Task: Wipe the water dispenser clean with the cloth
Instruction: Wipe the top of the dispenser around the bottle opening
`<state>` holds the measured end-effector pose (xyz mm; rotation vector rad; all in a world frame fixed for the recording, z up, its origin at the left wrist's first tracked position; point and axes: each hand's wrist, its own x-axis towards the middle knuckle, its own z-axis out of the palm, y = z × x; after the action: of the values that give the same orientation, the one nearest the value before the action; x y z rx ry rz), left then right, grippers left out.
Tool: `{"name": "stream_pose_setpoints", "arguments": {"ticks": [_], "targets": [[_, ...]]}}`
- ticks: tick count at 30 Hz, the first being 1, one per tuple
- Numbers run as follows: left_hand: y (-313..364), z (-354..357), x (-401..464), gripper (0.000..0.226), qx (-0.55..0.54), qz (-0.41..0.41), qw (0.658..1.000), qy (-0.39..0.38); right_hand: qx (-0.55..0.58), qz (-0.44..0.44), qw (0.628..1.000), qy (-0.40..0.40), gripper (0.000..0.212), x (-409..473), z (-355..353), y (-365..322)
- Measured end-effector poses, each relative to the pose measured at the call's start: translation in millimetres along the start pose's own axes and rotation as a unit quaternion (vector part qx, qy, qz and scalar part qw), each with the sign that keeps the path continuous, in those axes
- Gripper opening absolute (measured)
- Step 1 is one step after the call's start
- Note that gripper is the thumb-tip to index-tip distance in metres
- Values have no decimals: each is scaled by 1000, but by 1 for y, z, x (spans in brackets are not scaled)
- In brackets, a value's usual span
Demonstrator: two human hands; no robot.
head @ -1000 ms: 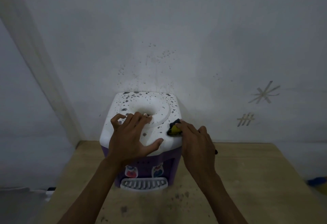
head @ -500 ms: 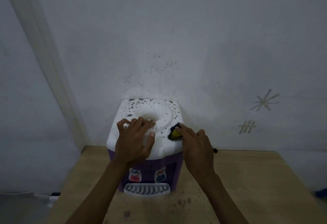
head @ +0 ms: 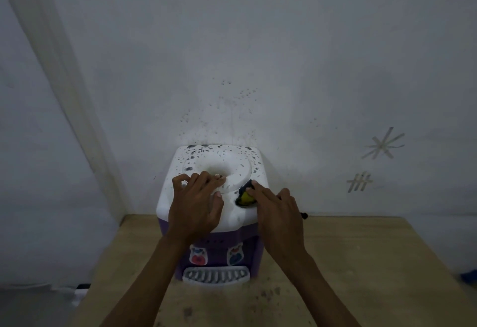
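A small water dispenser (head: pixel 233 161) with a white top and purple body stands on the table against the wall. Dark specks cover the back of its top; the front part looks white. My left hand (head: pixel 196 202) rests on the top with its fingertips at the rim of the round well. My right hand (head: pixel 277 210) presses a dark and yellow cloth (head: pixel 245 197) onto the top's right front corner, fingers curled round it. Most of the cloth is hidden under my fingers.
The wooden table (head: pixel 361 262) has dark spots in front of the dispenser's white drip tray (head: pixel 215 275). The wall (head: pixel 258 55) right behind is spattered with specks. A small black object (head: pixel 304 215) lies behind my right hand. Something blue (head: pixel 469 276) shows at the right edge.
My right hand has slid the cloth a little forward and left on the top's right side. My left thumb has drawn in toward the fingers. The camera view has shifted.
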<state>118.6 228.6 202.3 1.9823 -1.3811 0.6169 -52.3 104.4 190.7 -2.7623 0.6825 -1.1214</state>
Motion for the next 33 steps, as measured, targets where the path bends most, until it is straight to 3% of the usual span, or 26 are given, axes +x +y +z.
{"name": "stream_pose_setpoints", "arguments": {"ticks": [6, 11, 18, 21, 25, 33], "targets": [[0, 0, 1, 38, 0, 1, 1000, -1, -46, 5, 999, -9, 69, -17, -14, 8], [-2, -1, 0, 39, -14, -2, 1000, -1, -47, 35, 998, 18, 56, 16, 2, -6], [-2, -1, 0, 39, -19, 4, 1000, 6, -76, -29, 997, 4, 64, -8, 1, -6], [-2, -1, 0, 39, -17, 4, 1000, 4, -83, 7, 996, 22, 67, -3, -1, -6], [-2, 0, -1, 40, -18, -6, 1000, -9, -55, 48, 997, 26, 54, 13, 6, -27], [-2, -2, 0, 40, -13, -6, 1000, -14, -43, -55, 997, -19, 52, -8, -9, 5]]}}
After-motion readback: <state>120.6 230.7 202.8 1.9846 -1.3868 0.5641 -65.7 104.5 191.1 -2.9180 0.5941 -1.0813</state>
